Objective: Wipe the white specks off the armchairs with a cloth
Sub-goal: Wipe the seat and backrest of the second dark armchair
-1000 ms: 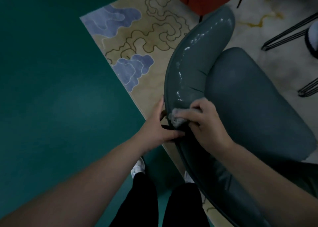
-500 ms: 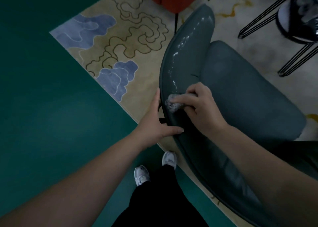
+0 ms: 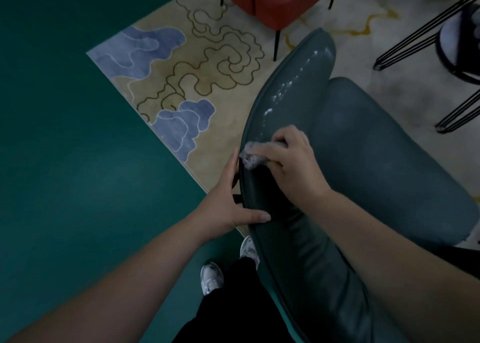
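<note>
Nearest: person standing on the green floor [image 3: 65, 186] at the rug corner, looking down over the backrest of a dark teal armchair [image 3: 389, 176].

Left hand [image 3: 228, 207]: fingers spread along the outer edge of the backrest, thumb lying over the top rim, bracing it. Nothing pinched in it.

Right hand [image 3: 291, 166]: fingers curled around a small wadded cloth [image 3: 250, 155], pressing it onto the top rim of the backrest, just beside the left hand's fingertips.

Backrest rim from the cloth back toward the camera: dark, no specks visible. Judged as wiped, though lighting is dim.

Beyond the cloth: trail of white specks [image 3: 283, 93] runs along the rim up to its far end. This stretch is untouched.

Seat cushion: faint pale marks, too dim to call.

Far: red armchair [image 3: 272, 2] at the rug's far edge; its condition cannot be told. Black wire-legged stool [image 3: 426, 46] at right.

Estimate: first chair roughly half done; other chair(s) pending.
</note>
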`<state>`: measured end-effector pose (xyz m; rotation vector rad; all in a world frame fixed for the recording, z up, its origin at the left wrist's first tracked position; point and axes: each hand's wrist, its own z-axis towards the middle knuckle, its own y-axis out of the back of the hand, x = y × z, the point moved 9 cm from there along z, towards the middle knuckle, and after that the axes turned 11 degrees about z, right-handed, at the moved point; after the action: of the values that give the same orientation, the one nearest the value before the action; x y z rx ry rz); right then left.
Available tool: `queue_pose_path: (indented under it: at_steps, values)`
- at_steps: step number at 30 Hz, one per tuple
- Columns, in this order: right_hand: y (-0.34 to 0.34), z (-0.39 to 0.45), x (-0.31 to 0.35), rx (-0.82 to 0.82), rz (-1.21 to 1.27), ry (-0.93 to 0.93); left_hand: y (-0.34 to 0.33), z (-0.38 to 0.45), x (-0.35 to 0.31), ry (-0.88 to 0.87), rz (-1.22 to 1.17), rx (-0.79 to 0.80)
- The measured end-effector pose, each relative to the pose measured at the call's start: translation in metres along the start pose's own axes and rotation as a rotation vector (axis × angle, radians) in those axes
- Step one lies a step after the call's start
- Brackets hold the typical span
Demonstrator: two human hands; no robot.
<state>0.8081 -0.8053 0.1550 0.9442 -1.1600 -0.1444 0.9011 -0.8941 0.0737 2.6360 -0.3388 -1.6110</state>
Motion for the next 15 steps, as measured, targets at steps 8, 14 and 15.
queue_pose_path:
  at_steps: [8,14,15]
  values:
    - [0.006,-0.015,-0.002,-0.007,0.044,-0.023,0.013,0.015,-0.007,0.006,0.074,-0.011]
    - [0.012,0.053,-0.022,-0.019,-0.04,-0.038,0.019,0.031,-0.017,-0.015,0.087,0.011]
    - [0.013,0.057,-0.025,-0.023,-0.03,-0.048,0.021,0.035,-0.019,-0.017,0.087,0.014]
